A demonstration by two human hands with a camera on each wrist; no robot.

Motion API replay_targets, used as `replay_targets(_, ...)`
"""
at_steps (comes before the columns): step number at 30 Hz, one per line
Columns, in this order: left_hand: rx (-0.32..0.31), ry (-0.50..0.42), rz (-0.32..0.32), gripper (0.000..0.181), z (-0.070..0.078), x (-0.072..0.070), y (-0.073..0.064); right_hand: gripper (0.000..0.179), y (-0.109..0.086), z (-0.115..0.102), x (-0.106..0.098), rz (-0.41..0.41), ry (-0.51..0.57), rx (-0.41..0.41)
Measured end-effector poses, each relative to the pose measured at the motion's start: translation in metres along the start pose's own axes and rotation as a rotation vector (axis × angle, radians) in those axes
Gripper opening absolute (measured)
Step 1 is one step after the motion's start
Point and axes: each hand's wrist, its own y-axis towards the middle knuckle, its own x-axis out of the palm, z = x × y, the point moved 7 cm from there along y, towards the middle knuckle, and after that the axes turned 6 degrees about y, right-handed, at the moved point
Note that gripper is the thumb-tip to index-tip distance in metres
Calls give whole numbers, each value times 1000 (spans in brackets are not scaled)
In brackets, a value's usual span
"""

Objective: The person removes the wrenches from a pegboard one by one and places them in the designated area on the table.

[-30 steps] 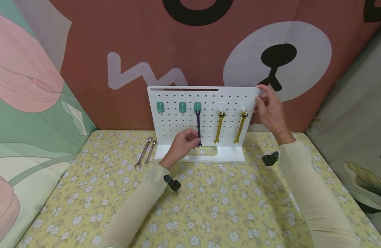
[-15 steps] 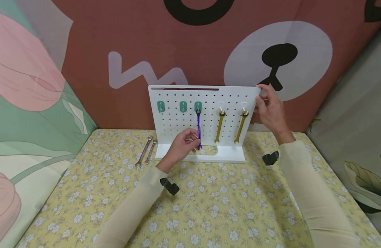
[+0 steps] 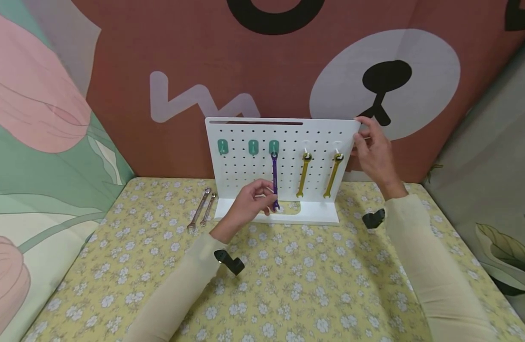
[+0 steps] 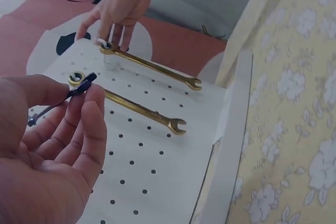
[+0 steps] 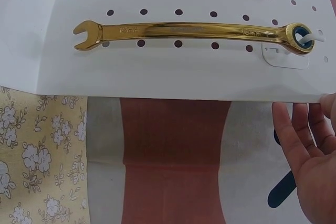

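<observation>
My left hand [image 3: 253,197] pinches the lower, open end of a purple combination wrench [image 3: 275,175] between thumb and fingers. The wrench's ring end is up at the rightmost green hook [image 3: 274,146] of a white pegboard [image 3: 349,126]. In the left wrist view the wrench [image 4: 83,84] stands out dark between my fingertips. My right hand [image 3: 375,152] grips the pegboard's upper right edge, thumb in front and fingers behind. Two gold wrenches, one left [image 3: 303,175] and one right [image 3: 332,175], hang from white hooks; the right wrist view shows the right gold wrench [image 5: 189,31] close up.
Two more green hooks, a far-left hook [image 3: 222,146] and a middle hook [image 3: 253,147], carry nothing. A longer silver wrench [image 3: 199,209] and a shorter one [image 3: 208,209] lie left of the pegboard on the flowered tablecloth [image 3: 288,285]. A printed curtain [image 3: 181,152] hangs behind.
My left hand and the purple wrench's lower end have shifted slightly down, and the left wrist has dropped a little to the left. My right hand keeps its hold on the pegboard.
</observation>
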Motion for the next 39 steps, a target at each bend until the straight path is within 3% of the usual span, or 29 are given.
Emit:
replay_targets(6, -34, -88, -16, 23, 3, 1, -3, 44, -1, 0, -1, 2, -2, 4)
replay_targets(15, -22, -198, -27, 25, 10, 4, -5, 44, -1, 1, -1, 7, -6, -3)
replay_targets(39, 57, -200, -42, 23, 27, -1, -6, 43, 0, 2, 0, 5, -5, -21)
